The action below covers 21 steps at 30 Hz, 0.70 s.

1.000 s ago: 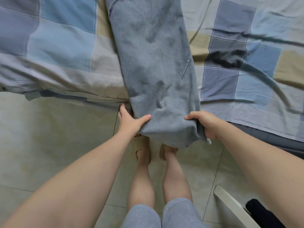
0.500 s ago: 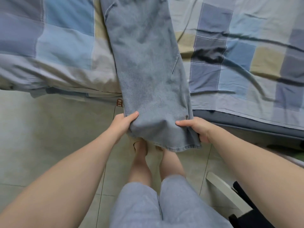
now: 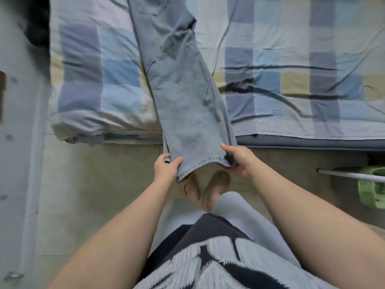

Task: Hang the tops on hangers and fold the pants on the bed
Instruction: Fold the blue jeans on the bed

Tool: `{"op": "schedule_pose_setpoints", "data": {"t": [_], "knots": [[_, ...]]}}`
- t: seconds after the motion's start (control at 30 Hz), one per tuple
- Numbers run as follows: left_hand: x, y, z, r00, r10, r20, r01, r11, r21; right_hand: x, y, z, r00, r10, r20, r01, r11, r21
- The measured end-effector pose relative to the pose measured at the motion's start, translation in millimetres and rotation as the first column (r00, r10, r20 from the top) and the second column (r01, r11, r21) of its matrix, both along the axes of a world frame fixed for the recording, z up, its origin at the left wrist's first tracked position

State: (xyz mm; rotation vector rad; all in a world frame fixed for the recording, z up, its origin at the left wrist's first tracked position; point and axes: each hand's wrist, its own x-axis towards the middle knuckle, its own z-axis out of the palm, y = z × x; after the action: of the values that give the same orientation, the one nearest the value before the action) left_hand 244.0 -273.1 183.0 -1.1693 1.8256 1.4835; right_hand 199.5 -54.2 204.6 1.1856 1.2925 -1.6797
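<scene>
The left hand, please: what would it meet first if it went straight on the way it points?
The jeans leg that the left hand grips at the hem; beyond it probably the bed edge, though depth is unclear.

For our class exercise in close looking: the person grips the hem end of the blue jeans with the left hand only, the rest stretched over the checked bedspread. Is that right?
Not quite. The head view shows both the left hand and the right hand gripping the hem end. The rest of the blue jeans does lie stretched over the checked bedspread.
</scene>
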Motion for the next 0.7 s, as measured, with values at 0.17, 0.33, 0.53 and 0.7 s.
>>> {"op": "schedule_pose_setpoints", "data": {"t": [0.17, 0.33, 0.53, 0.7], "knots": [[14.8, -27.4, 29.9, 0.997, 0.07, 0.029, -0.072, 0.996, 0.049, 23.4, -7.5, 27.7, 0.999, -0.036, -0.009, 0.036, 0.999, -0.036], [41.4, -49.6, 55.9, 0.99, 0.139, -0.013, -0.138, 0.988, 0.066, 68.7, -7.4, 38.9, 0.998, -0.013, -0.055, 0.011, 1.0, -0.029], [125.8, -60.7, 78.6, 0.941, 0.339, -0.001, -0.336, 0.932, 0.138, 152.4, -28.0, 49.1, 0.995, -0.067, -0.073, 0.059, 0.993, -0.1], [189.7, -69.9, 99.9, 0.893, 0.431, 0.127, -0.45, 0.853, 0.265, 222.5, -40.5, 46.5, 0.999, 0.027, -0.041, -0.029, 0.998, -0.061]]}}
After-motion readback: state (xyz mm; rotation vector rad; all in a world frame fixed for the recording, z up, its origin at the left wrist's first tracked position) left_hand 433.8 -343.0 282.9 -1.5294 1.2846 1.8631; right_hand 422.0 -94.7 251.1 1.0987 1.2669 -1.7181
